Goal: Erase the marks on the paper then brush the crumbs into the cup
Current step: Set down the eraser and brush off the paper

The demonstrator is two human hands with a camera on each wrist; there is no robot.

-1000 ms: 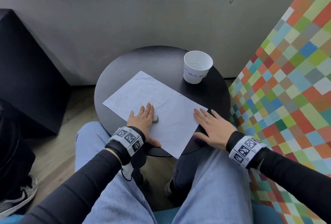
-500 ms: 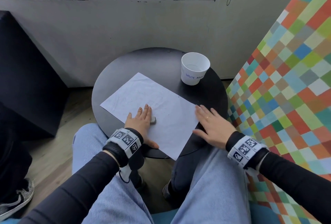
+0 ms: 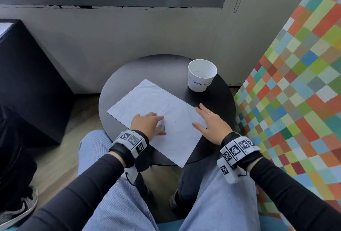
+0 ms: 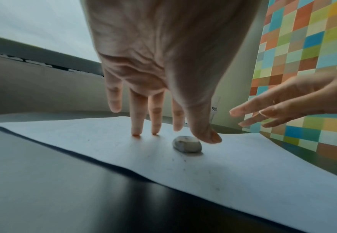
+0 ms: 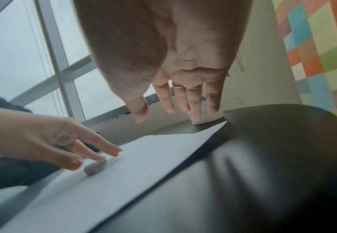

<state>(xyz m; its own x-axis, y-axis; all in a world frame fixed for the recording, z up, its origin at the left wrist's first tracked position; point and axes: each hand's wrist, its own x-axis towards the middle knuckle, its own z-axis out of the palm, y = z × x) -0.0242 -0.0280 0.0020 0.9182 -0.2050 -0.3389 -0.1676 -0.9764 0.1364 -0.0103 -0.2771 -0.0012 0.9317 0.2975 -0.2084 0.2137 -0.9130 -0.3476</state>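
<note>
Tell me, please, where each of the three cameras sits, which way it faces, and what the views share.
Head: worn high, looks down at paper, cup; both forearms, knees show.
Left wrist: low, looks along left hand at eraser; right hand enters.
Right wrist: low, looks along right hand toward window; left hand enters.
Shared: all three show the eraser, paper and both hands.

The cup shows in the left wrist view only as a sliver behind the thumb, lettering cut to "BA"; in the right wrist view the fingers hide most of it. In the head view the left hand covers part of the eraser. Crumbs on the paper below the fingertips are too small to tell from marks.
</note>
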